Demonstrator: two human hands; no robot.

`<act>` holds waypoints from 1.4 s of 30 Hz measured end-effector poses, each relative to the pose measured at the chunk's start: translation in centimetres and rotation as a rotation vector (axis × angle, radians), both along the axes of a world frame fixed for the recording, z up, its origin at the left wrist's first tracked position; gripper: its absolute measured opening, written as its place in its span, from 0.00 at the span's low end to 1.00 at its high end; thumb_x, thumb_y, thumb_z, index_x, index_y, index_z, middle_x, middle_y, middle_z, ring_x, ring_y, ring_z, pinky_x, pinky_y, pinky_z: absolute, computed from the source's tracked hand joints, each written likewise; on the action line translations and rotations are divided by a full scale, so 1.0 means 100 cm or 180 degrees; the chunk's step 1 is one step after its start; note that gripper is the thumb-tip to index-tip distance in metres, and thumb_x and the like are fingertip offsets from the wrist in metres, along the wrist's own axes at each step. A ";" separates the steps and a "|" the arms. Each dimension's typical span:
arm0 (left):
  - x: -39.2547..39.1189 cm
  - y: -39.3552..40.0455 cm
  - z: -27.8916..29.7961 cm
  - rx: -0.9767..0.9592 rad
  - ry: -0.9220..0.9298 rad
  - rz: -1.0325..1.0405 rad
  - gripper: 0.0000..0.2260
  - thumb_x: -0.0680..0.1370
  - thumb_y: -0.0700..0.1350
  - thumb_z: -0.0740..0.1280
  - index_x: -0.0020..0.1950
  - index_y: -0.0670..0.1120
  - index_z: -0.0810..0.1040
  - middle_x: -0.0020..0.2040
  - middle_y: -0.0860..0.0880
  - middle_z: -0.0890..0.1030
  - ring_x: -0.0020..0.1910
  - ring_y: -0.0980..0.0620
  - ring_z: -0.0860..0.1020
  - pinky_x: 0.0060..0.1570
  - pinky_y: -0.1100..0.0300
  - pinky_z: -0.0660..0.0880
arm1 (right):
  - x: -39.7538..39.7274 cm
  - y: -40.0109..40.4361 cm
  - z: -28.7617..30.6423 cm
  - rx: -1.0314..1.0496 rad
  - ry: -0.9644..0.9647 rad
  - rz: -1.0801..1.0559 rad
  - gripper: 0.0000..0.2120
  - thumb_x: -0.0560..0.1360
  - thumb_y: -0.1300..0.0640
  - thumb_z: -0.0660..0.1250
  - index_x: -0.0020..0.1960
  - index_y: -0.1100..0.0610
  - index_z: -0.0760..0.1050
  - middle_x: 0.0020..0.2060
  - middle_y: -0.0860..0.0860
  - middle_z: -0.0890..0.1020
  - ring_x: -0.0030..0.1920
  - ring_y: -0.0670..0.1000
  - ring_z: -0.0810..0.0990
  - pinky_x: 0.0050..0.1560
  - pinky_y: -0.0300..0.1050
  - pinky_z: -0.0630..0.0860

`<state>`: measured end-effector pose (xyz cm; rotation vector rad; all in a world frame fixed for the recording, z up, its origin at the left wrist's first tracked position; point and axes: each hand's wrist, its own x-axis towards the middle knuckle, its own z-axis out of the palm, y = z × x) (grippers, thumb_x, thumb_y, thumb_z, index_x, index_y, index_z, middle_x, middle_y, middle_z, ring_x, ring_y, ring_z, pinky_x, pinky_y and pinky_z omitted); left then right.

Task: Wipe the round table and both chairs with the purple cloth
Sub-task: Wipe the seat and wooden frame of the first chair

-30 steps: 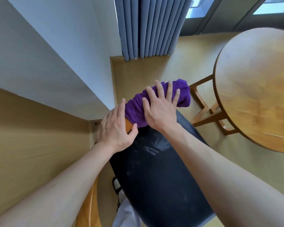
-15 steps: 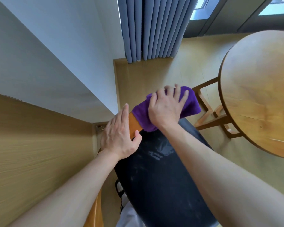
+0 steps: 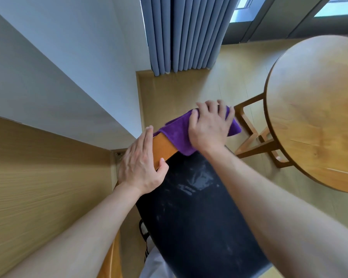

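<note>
Since the purple cloth (image 3: 178,135) is soft and light, I keep my right hand (image 3: 208,127) curled over it; left hand (image 3: 141,164) grips the chair back (image 3: 162,148) beside it.

floor (image 3: 189,91): pale wood; bench and chair stand on it
bench (image 3: 317,109): round, wooden
chair (image 3: 199,207): black seat, purple cloth (image 3: 177,133) draped over wooden backrest

Bright, even daylight, coming from window (image 3: 329,9) at top right. Shadows soft and weak. Pale glare patch on black chair seat (image 3: 201,177). Strong wide-angle distortion: wall edges and forearms stretched toward frame borders. Slight motion blur on right hand (image 3: 209,127).
</note>
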<state>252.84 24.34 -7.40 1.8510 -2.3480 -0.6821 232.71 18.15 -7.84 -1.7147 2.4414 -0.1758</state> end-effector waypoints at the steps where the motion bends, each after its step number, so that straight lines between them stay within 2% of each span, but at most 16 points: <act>1: -0.001 0.000 0.000 0.0006 0.0010 0.0017 0.40 0.76 0.59 0.57 0.84 0.46 0.50 0.83 0.45 0.57 0.80 0.46 0.61 0.76 0.50 0.60 | 0.015 0.010 0.000 -0.0065 -0.0001 0.0058 0.21 0.82 0.45 0.51 0.68 0.49 0.74 0.69 0.50 0.74 0.75 0.57 0.63 0.78 0.62 0.50; 5: 0.000 0.000 0.000 -0.0008 0.0129 0.0043 0.39 0.75 0.59 0.58 0.84 0.48 0.51 0.84 0.46 0.56 0.81 0.47 0.59 0.76 0.51 0.59 | 0.016 0.047 -0.003 -0.0013 -0.0147 0.1231 0.25 0.84 0.46 0.48 0.81 0.49 0.58 0.80 0.48 0.62 0.81 0.57 0.52 0.79 0.62 0.47; 9: 0.001 0.000 0.000 -0.0033 0.0235 0.0056 0.38 0.75 0.58 0.60 0.83 0.50 0.52 0.83 0.47 0.58 0.80 0.46 0.62 0.75 0.48 0.63 | -0.052 0.032 0.002 0.0338 0.0102 0.2528 0.27 0.85 0.41 0.44 0.83 0.44 0.48 0.82 0.45 0.54 0.82 0.52 0.49 0.81 0.55 0.45; 11: 0.001 -0.001 0.000 -0.0036 0.0225 0.0017 0.38 0.75 0.58 0.60 0.83 0.50 0.52 0.83 0.47 0.58 0.80 0.45 0.62 0.75 0.47 0.64 | -0.073 0.013 0.004 0.0408 0.0070 0.2341 0.27 0.85 0.39 0.45 0.82 0.42 0.52 0.81 0.46 0.59 0.81 0.52 0.53 0.80 0.54 0.45; 14: 0.002 -0.001 0.000 -0.0038 0.0230 0.0000 0.38 0.76 0.59 0.58 0.83 0.51 0.52 0.83 0.47 0.58 0.79 0.44 0.63 0.75 0.46 0.63 | -0.046 0.004 0.002 0.0213 -0.0210 0.0962 0.24 0.82 0.40 0.48 0.76 0.42 0.64 0.77 0.46 0.67 0.79 0.53 0.57 0.79 0.56 0.46; 17: 0.000 0.000 0.003 -0.0013 0.0269 0.0060 0.37 0.76 0.60 0.56 0.83 0.50 0.53 0.83 0.46 0.59 0.79 0.45 0.63 0.76 0.43 0.64 | 0.018 0.029 0.001 -0.0012 -0.0400 0.0084 0.25 0.82 0.46 0.50 0.78 0.44 0.63 0.80 0.48 0.61 0.82 0.56 0.48 0.80 0.60 0.41; 21: -0.002 0.000 0.008 -0.0007 0.0317 0.0036 0.37 0.76 0.60 0.56 0.84 0.50 0.54 0.83 0.47 0.58 0.80 0.46 0.62 0.76 0.44 0.63 | 0.046 0.078 0.010 0.0102 -0.0750 0.0689 0.28 0.83 0.50 0.53 0.83 0.46 0.53 0.83 0.46 0.50 0.82 0.55 0.41 0.80 0.61 0.43; 22: -0.002 0.000 0.009 -0.0015 0.0322 0.0020 0.36 0.76 0.59 0.56 0.84 0.50 0.55 0.83 0.47 0.60 0.79 0.46 0.63 0.76 0.44 0.63 | 0.042 0.084 0.013 0.0126 -0.0809 0.0754 0.29 0.82 0.51 0.55 0.82 0.46 0.56 0.83 0.46 0.53 0.82 0.55 0.45 0.80 0.61 0.46; 24: -0.002 -0.001 0.010 -0.0083 0.0292 -0.0025 0.35 0.76 0.58 0.58 0.82 0.49 0.60 0.79 0.47 0.67 0.77 0.46 0.67 0.74 0.45 0.64 | 0.029 0.084 0.028 0.0083 -0.0651 0.0931 0.26 0.78 0.51 0.61 0.77 0.47 0.68 0.78 0.47 0.67 0.79 0.56 0.60 0.77 0.61 0.54; 25: -0.002 -0.001 0.010 -0.0128 0.0270 -0.0045 0.33 0.76 0.57 0.59 0.81 0.48 0.63 0.76 0.47 0.71 0.74 0.46 0.69 0.72 0.46 0.65 | 0.021 0.077 0.035 -0.0005 -0.0509 0.1025 0.22 0.77 0.49 0.62 0.71 0.47 0.74 0.71 0.47 0.74 0.72 0.56 0.69 0.74 0.61 0.58; 27: -0.002 -0.002 0.009 -0.0218 0.0209 -0.0070 0.31 0.76 0.55 0.61 0.78 0.46 0.66 0.69 0.46 0.75 0.68 0.45 0.71 0.70 0.46 0.66 | 0.005 0.049 0.041 -0.0213 -0.0426 0.1041 0.17 0.76 0.47 0.61 0.62 0.48 0.78 0.60 0.48 0.78 0.62 0.56 0.73 0.70 0.60 0.61; 31: -0.001 -0.001 0.006 -0.0353 0.0092 -0.0161 0.30 0.73 0.57 0.63 0.72 0.46 0.68 0.64 0.44 0.72 0.63 0.42 0.72 0.66 0.44 0.69 | -0.004 -0.006 0.028 0.0308 -0.0342 0.1066 0.23 0.80 0.41 0.53 0.70 0.46 0.71 0.70 0.49 0.72 0.73 0.54 0.65 0.78 0.65 0.44; 34: 0.000 -0.002 0.002 -0.0305 0.0124 -0.0119 0.32 0.72 0.58 0.64 0.73 0.46 0.66 0.67 0.44 0.71 0.65 0.42 0.71 0.67 0.43 0.69 | 0.019 0.004 0.011 0.0371 -0.0122 0.0876 0.22 0.81 0.41 0.50 0.61 0.47 0.78 0.61 0.47 0.79 0.70 0.53 0.69 0.78 0.63 0.46; 36: 0.000 -0.002 0.002 -0.0294 0.0160 -0.0094 0.34 0.73 0.58 0.63 0.76 0.46 0.63 0.70 0.44 0.70 0.67 0.43 0.71 0.69 0.44 0.68 | 0.032 0.028 0.006 0.0100 -0.0235 0.0943 0.20 0.82 0.44 0.52 0.66 0.47 0.75 0.66 0.46 0.75 0.75 0.54 0.64 0.78 0.63 0.46; 39: -0.001 -0.002 0.006 -0.0249 0.0224 -0.0066 0.36 0.73 0.58 0.63 0.79 0.47 0.60 0.74 0.45 0.69 0.70 0.44 0.69 0.72 0.45 0.65 | 0.015 0.047 0.005 0.0092 -0.0209 0.1573 0.24 0.83 0.44 0.51 0.78 0.46 0.64 0.77 0.48 0.67 0.80 0.56 0.56 0.79 0.62 0.46; 42: -0.003 -0.003 0.008 -0.0176 0.0181 -0.0137 0.37 0.74 0.58 0.62 0.81 0.47 0.58 0.76 0.45 0.68 0.72 0.44 0.69 0.73 0.45 0.63 | -0.029 0.030 0.005 0.0282 -0.0029 0.1963 0.25 0.84 0.42 0.48 0.80 0.44 0.60 0.78 0.47 0.65 0.80 0.54 0.57 0.80 0.58 0.46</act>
